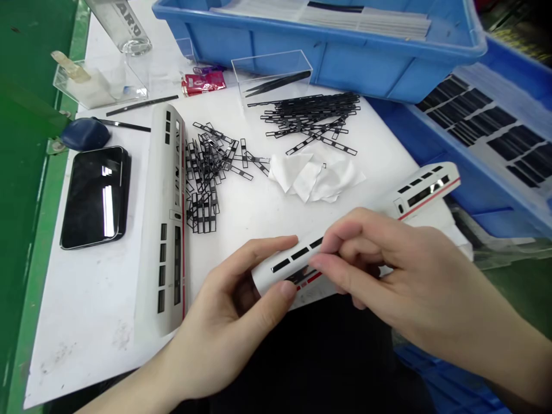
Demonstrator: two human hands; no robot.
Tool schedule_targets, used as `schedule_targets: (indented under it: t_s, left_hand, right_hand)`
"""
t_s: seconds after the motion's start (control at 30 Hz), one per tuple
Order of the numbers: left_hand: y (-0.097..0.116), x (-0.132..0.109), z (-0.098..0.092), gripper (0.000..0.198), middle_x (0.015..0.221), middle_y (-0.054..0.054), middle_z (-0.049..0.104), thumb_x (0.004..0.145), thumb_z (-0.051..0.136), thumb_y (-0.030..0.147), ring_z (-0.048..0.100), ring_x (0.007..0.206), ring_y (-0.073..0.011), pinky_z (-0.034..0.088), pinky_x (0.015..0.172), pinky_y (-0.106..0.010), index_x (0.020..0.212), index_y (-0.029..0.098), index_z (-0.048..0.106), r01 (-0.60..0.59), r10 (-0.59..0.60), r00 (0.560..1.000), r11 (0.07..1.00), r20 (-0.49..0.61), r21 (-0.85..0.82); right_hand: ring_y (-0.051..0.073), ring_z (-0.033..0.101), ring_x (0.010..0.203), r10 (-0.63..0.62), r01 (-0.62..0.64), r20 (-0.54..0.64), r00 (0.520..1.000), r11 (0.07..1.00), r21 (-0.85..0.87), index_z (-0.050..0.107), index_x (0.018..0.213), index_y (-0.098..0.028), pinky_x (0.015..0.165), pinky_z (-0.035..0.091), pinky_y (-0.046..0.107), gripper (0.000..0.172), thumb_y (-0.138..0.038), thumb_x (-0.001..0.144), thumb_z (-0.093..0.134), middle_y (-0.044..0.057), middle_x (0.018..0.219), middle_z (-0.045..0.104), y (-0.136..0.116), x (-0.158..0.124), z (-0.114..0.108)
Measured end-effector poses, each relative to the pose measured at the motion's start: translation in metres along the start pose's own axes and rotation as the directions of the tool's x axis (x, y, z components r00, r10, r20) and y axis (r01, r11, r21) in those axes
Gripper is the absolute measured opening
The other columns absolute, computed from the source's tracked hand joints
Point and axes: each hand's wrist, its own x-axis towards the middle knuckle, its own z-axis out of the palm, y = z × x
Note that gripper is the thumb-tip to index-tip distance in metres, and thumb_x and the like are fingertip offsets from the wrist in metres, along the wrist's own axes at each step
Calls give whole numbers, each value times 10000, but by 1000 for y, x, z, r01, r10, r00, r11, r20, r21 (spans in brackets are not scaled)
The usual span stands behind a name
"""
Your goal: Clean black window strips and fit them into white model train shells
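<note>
A white model train body (431, 192) with a red stripe and dark windows lies slantwise at the table's front edge. Around its near end wraps my left hand (241, 305), thumb on the striped side and fingers over the back. My right hand (379, 264) is closed in a pinch against the window row at mid-body; whatever its fingertips hold, if anything, is hidden. A second white train body (160, 172) stands to the left, apart from both hands. Beside it is a loose heap of thin black window frames (204, 172).
Crumpled white tissue (317, 175) lies beyond my hands, near another pile of black frames (314, 115). Black tweezers (278, 84) rest in a clear box. A blue bin (328, 54) blocks the back; another blue bin (487, 201) stands right. A phone (95, 195) lies left.
</note>
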Motion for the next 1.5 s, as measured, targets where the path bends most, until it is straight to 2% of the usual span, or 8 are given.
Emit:
schedule_targets:
  t_s: [0.17, 0.37, 0.77, 0.93, 1.07, 1.17, 1.37, 1.5]
  left_hand:
    - [-1, 0, 10, 271, 877, 6, 737, 928, 741, 288, 679, 725, -154, 514, 577, -196, 1199, 286, 729, -63, 64, 998, 995, -5, 71]
    - [0, 0, 13, 235, 775, 16, 703, 916, 723, 278, 675, 684, -162, 493, 537, -210, 1150, 259, 719, -55, 57, 998, 994, -23, 91]
    - [4, -1, 19, 171, 1032, -9, 780, 855, 780, 293, 716, 864, -192, 565, 680, -241, 1018, 254, 746, -72, 116, 977, 970, -177, 234]
    - [4, -1, 14, 176, 1015, 39, 778, 877, 770, 290, 719, 912, -164, 585, 756, -212, 1050, 315, 746, -131, 188, 976, 909, -110, 396]
    - [3, -1, 14, 156, 1045, 60, 780, 896, 758, 309, 725, 914, -153, 586, 735, -190, 1050, 330, 736, -129, 190, 975, 902, -111, 412]
    - [1, -1, 17, 141, 1036, 63, 781, 894, 761, 323, 725, 946, -159, 587, 781, -196, 1033, 321, 738, -113, 183, 973, 911, -143, 397]
    - [0, 1, 12, 150, 1069, 69, 775, 910, 760, 359, 715, 1014, -153, 575, 861, -182, 1055, 333, 737, -109, 171, 979, 904, -115, 414]
    - [0, 3, 7, 180, 1125, 55, 769, 917, 756, 395, 710, 1081, -175, 586, 888, -196, 1088, 343, 732, -105, 160, 984, 883, -83, 458]
  right_hand:
    - [88, 497, 408, -36, 36, 1, 999, 999, 1, 589, 888, -252, 416, 374, 249, 126, -307, 989, 639, -98, 504, 517, 1, -2, 4]
    - [79, 475, 416, 5, -5, -35, 999, 1000, 9, 617, 900, -271, 440, 389, 219, 147, -382, 976, 676, -111, 494, 477, 3, -6, 3]
    - [88, 476, 466, 123, -123, 5, 992, 992, 11, 642, 889, -252, 464, 393, 233, 168, -383, 924, 740, -98, 547, 498, -5, -2, -8]
    - [140, 616, 731, -136, 119, -52, 989, 961, -249, 707, 905, -233, 652, 467, 270, 165, -309, 832, 834, -37, 811, 652, -5, 7, -26]
    - [213, 651, 1085, -245, 268, 129, 961, 942, -203, 754, 1081, -247, 846, 503, 288, 273, -358, 843, 827, -3, 1144, 713, 0, 25, -34]
    - [191, 700, 934, -171, 209, 292, 941, 972, -106, 785, 1037, -242, 739, 509, 278, 190, -352, 881, 783, -15, 1015, 768, 1, 37, -33]
    - [182, 709, 885, -163, 211, 328, 931, 971, -115, 800, 991, -226, 714, 494, 284, 145, -318, 880, 781, -15, 956, 785, 3, 48, -32]
    - [195, 722, 900, -181, 264, 490, 853, 959, -105, 807, 1023, -247, 721, 519, 287, 172, -357, 904, 752, -7, 1014, 796, 9, 61, -47]
